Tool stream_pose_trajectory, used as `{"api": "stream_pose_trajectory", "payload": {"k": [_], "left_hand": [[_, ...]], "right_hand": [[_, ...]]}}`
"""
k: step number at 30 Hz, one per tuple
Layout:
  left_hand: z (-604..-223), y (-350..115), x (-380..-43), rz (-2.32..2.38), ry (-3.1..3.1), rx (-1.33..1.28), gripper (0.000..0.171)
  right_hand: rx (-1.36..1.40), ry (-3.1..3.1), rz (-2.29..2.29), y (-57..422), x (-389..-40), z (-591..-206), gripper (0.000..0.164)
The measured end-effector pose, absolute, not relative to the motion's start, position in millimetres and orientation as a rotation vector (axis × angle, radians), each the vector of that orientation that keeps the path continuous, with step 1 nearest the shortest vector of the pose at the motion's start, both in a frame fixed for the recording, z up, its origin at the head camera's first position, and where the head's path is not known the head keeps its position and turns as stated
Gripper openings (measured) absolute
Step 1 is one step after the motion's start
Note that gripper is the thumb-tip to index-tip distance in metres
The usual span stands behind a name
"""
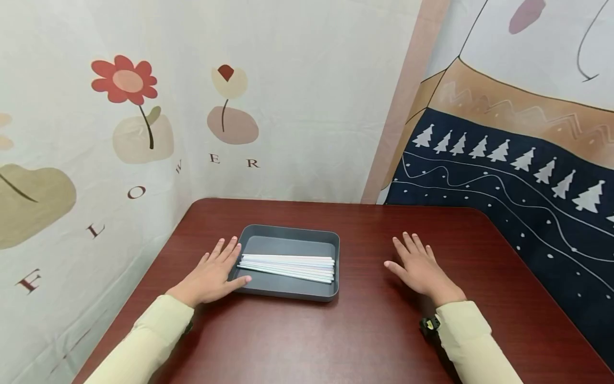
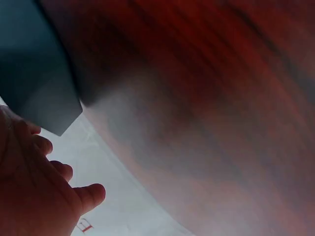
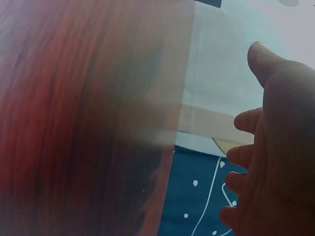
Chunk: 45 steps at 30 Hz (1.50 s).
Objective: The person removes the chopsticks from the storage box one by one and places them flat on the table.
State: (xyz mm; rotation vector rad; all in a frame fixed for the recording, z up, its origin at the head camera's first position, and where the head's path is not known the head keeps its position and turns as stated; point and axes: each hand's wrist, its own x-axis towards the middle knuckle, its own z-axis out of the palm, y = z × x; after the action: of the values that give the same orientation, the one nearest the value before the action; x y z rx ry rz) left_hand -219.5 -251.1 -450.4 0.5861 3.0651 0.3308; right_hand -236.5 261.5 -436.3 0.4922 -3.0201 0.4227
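Observation:
A grey rectangular tray lies on the dark red table, left of the middle. Several thin, pale straw-like sticks rest in it, bunched side by side across its width. My left hand is at the tray's left side, palm down with fingers spread, its thumb over the near left corner in the head view. In the left wrist view, the tray's grey wall shows just beyond those fingers. To the right of the tray, my right hand hovers over the table with fingers spread and nothing in it.
The dark red wooden table has rounded far corners. Behind it and to the left hangs a white cloth printed with flowers and letters. A dark blue cloth with white trees hangs at the right. A wrist strap shows at the right cuff.

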Motion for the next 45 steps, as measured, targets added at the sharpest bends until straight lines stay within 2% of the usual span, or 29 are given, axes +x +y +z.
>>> {"api": "stream_pose_trajectory", "payload": {"k": [13,25,45], "left_hand": [[-451,-242,-217,0.274,3.076,0.577,0.106],[-452,-240,-216,0.26,3.079,0.553,0.108],[-451,-236,-214,0.413,3.003,0.349,0.126]], "right_hand": [[0.57,-3.025,0.437,236,-249,-436,0.077],[0.734,-2.993,0.447,200,-262,-420,0.075],[0.956,-2.947,0.486,150,-277,-408,0.067]]}}
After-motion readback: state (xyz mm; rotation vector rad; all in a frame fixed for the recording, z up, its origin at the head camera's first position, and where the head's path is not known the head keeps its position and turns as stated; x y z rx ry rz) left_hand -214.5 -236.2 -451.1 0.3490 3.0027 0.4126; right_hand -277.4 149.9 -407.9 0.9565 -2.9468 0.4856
